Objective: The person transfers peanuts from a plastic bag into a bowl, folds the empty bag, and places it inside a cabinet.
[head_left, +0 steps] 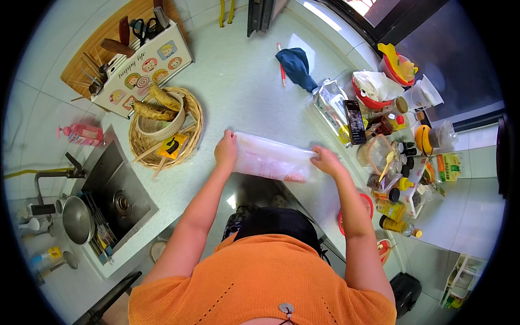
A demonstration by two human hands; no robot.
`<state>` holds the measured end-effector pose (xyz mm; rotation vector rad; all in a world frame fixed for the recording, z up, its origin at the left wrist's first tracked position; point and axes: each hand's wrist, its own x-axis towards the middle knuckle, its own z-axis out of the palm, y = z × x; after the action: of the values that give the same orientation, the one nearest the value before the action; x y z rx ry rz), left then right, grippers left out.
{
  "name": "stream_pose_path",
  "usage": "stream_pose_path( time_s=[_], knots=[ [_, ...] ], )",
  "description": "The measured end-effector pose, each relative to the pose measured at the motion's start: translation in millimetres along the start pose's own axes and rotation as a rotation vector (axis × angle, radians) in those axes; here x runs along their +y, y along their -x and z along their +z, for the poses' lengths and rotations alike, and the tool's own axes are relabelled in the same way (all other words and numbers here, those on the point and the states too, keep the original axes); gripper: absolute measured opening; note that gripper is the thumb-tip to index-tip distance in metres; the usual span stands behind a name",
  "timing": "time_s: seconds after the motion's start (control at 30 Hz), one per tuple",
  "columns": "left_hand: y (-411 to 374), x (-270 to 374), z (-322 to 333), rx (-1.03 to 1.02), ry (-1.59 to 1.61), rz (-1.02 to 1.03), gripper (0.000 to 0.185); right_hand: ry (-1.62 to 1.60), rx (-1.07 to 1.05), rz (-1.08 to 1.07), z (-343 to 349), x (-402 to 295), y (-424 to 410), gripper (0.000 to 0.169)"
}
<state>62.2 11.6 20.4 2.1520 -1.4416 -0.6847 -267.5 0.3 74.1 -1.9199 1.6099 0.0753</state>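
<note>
A translucent plastic bag (273,157) with pinkish print is stretched flat between my two hands, in front of my waist at the counter edge. My left hand (226,150) grips its left end, and my right hand (326,160) pinches the upper right corner. The bag's right end hangs a little lower than its left. Under it lies the pale countertop (243,101). Left of my left hand stands a woven wicker basket (195,150) holding a white plastic colander (164,129) with bananas (156,110) and a yellow packet (172,146).
A steel sink (140,207) with a metal bowl (77,220) is at left, below a knife block (150,69). On the right are a phone (355,122), a silver packet (331,107), and several jars and bottles (392,209). A dark blue cloth (295,65) lies at the back.
</note>
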Motion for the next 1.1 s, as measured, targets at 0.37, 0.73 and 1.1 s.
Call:
stream_pose_path(
  time_s=[0.37, 0.73, 1.1],
  knots=[
    [-8.3, 0.5, 1.6, -0.034, -0.160, 0.106, 0.018, -0.020, 0.032, -0.005, 9.3, 19.7, -15.9, 0.034],
    [5.1, -6.7, 18.6, 0.121, -0.318, 0.347, 0.017, 0.078, 0.007, 0.034, -5.6, 43.3, -6.0, 0.037],
    [-11.1, -1.0, 10.2, 0.097, -0.552, 1.039, 0.009, 0.436, 0.472, 0.139, -9.0, 13.1, 17.1, 0.024]
  ],
)
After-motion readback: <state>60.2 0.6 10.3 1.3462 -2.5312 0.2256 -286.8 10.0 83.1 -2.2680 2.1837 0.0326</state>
